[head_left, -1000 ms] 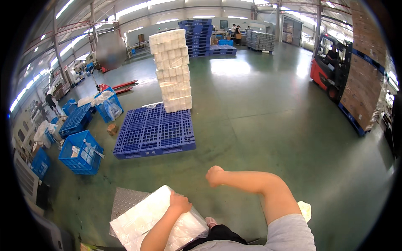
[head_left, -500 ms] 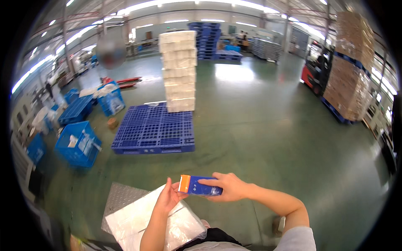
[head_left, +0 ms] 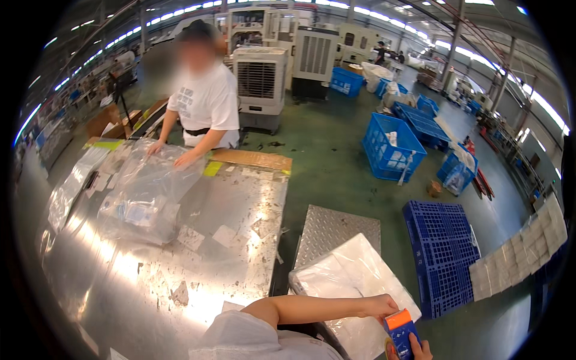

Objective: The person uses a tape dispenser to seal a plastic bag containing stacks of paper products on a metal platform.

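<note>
The right hand is grasping a blue-and-orange handheld item at its blue end; the left hand is meeting the orange end (whether it is pinching anything, I cannot tell). The item is hovering by the right edge of a film-wrapped white bundle, which is covering the near part of a metal plate. The wrapping is apparently done, but work on the bundle is probably continuing, with the item being held so close. Toward the tabletop's far edge, a co-worker's hands are handling a clear bag; its contents are staying unclear. Farther off, a stack of pale packs is lining the right edge of a blue pallet, and a blue crate is holding white material.
</note>
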Tool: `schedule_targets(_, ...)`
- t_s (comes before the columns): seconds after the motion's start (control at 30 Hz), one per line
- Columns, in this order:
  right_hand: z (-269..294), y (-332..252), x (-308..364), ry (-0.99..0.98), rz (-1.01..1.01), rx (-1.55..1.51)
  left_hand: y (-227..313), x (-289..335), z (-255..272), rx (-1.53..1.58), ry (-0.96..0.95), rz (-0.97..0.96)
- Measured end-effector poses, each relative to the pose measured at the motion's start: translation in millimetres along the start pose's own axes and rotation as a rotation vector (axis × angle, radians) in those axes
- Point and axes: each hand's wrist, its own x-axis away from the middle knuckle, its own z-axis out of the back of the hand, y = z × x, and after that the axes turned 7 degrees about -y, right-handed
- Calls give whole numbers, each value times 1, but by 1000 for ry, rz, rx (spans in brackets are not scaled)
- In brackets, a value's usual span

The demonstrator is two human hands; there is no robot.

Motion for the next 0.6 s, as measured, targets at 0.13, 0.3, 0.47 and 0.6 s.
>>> schedule_targets(0.13,-11,-7,-23,8,110,56,-2,21,19,-1,90,-72)
schedule_targets(0.3,-22,-27,-48,-35,176,59,-6,44,42,4,175,-97)
schedule_targets(0.47,-25,-34,-65,-116,136,92,-8,52,57,3,180,-114)
schedule_targets(0.6,-22,-49,-80,-151,140,94,3,66,67,-56,251,-124)
